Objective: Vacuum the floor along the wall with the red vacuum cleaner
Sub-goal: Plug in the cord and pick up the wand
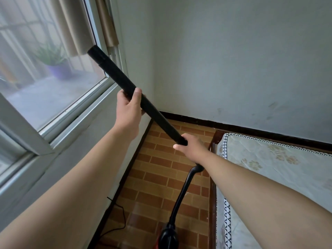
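Observation:
A long black vacuum tube points up and to the left, its open end in front of the window. My left hand grips the tube near its middle. My right hand grips the tube's lower end, where it meets the black hose. The hose drops to the vacuum cleaner body, black with a bit of red showing, at the bottom edge on the brick-patterned floor. A dark skirting runs along the foot of the white wall.
A large window with a pale frame fills the left; a potted plant stands outside. A curtain hangs by the corner. A bed with a patterned mattress takes the right. A thin black cable lies by the left wall.

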Demonstrator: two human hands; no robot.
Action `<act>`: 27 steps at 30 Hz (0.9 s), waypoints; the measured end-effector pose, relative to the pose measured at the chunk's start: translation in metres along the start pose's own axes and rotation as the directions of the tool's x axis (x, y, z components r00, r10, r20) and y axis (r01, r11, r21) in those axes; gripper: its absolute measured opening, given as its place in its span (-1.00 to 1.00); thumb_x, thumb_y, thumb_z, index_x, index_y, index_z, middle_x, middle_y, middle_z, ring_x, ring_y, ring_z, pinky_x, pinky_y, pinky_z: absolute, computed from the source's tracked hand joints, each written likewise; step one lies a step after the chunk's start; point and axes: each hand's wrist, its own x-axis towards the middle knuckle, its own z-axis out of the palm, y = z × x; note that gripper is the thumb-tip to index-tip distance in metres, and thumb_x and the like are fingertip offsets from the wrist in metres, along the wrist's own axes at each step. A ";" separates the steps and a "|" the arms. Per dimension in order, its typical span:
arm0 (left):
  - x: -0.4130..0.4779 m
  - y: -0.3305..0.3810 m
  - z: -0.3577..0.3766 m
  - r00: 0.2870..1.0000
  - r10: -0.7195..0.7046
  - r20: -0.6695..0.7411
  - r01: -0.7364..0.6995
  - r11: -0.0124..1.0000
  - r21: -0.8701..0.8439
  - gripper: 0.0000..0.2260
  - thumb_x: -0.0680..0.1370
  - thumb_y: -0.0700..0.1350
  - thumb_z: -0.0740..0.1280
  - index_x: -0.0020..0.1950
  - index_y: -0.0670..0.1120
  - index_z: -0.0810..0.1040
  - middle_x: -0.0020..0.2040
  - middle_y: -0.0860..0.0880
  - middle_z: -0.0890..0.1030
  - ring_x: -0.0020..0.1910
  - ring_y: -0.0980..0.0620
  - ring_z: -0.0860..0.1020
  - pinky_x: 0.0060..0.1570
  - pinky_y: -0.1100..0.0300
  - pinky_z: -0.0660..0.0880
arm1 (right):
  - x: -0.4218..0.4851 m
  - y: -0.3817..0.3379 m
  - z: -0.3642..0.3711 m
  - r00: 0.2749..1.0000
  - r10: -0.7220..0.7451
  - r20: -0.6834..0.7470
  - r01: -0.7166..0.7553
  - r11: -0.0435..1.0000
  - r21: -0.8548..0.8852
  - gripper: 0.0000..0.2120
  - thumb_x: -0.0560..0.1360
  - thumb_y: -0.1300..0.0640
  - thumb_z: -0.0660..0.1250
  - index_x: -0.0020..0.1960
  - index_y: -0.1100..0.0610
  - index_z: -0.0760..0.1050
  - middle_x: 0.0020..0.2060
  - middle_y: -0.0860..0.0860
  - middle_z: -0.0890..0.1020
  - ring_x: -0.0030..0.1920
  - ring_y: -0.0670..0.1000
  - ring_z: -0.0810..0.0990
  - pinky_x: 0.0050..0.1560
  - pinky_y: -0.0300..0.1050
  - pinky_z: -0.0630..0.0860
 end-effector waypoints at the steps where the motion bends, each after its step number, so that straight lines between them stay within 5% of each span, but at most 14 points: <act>1: -0.001 -0.008 0.001 0.998 -0.059 0.004 0.059 0.997 0.048 -0.73 0.68 -0.02 0.28 0.35 -0.04 0.38 0.15 -0.04 0.57 0.10 0.02 0.64 0.06 0.05 0.64 | -0.002 -0.002 0.002 1.000 -0.002 -0.003 0.002 1.000 0.018 -0.77 0.58 -0.07 0.40 0.19 -0.04 0.50 -0.05 -0.05 0.60 -0.13 -0.13 0.58 -0.28 -0.26 0.40; 4: -0.013 -0.038 0.009 0.963 -0.260 0.077 0.248 0.959 0.135 -0.73 0.69 0.02 0.26 0.33 -0.05 0.37 0.16 -0.07 0.59 0.11 -0.05 0.64 0.11 -0.10 0.63 | -0.007 -0.007 0.010 1.000 -0.018 0.005 0.018 0.998 0.054 -0.76 0.57 -0.11 0.41 0.17 -0.05 0.48 -0.09 -0.05 0.60 -0.19 -0.09 0.59 -0.33 -0.24 0.40; 8: -0.036 -0.066 0.022 0.868 -0.463 0.178 0.464 0.885 0.038 -0.79 0.70 0.10 0.20 0.17 -0.02 0.41 0.18 -0.14 0.64 0.15 -0.15 0.64 0.13 -0.17 0.62 | -0.015 -0.004 0.018 0.995 0.007 0.099 -0.014 0.997 0.074 -0.70 0.53 -0.16 0.44 0.21 -0.10 0.53 -0.09 -0.09 0.64 -0.12 -0.08 0.62 -0.20 -0.14 0.49; 14: -0.044 -0.099 0.026 0.788 -0.574 0.222 0.580 0.814 0.046 -0.72 0.69 0.12 0.21 0.24 -0.05 0.42 0.20 -0.20 0.62 0.20 -0.21 0.62 0.22 -0.24 0.55 | -0.039 0.040 0.027 0.919 0.200 0.339 -0.310 0.898 0.311 -0.73 0.51 0.00 0.51 0.07 0.12 0.53 -0.38 0.06 0.63 -0.38 0.06 0.61 -0.30 -0.06 0.57; 20: -0.064 -0.156 0.038 0.701 -0.654 0.285 0.610 0.756 0.236 -0.74 0.70 0.02 0.22 0.24 -0.15 0.49 0.21 -0.20 0.60 0.17 -0.19 0.62 0.15 -0.13 0.61 | -0.060 0.080 0.049 0.893 0.365 0.263 -0.439 0.835 0.332 -0.83 0.51 0.12 0.43 -0.04 0.20 0.50 -0.45 0.11 0.50 -0.50 0.07 0.45 -0.40 -0.06 0.45; 25: -0.091 -0.211 0.030 0.606 -0.735 0.303 0.632 0.677 0.377 -0.72 0.71 -0.06 0.22 0.34 -0.16 0.53 0.22 -0.12 0.62 0.12 -0.08 0.63 -0.05 0.04 0.61 | -0.070 0.124 0.062 0.845 0.487 0.219 -0.534 0.781 0.323 -0.90 0.49 0.20 0.36 -0.01 0.20 0.51 -0.40 0.10 0.58 -0.47 0.08 0.54 -0.41 -0.10 0.47; 27: -0.101 -0.233 0.023 0.593 -0.759 0.270 0.636 0.647 0.422 -0.73 0.71 -0.05 0.23 0.34 -0.15 0.53 0.20 -0.07 0.63 0.13 -0.04 0.64 0.02 0.02 0.62 | -0.071 0.140 0.070 0.823 0.519 0.230 -0.568 0.753 0.332 -0.84 0.48 0.20 0.37 0.04 0.22 0.52 -0.37 0.12 0.63 -0.45 0.07 0.58 -0.40 -0.10 0.50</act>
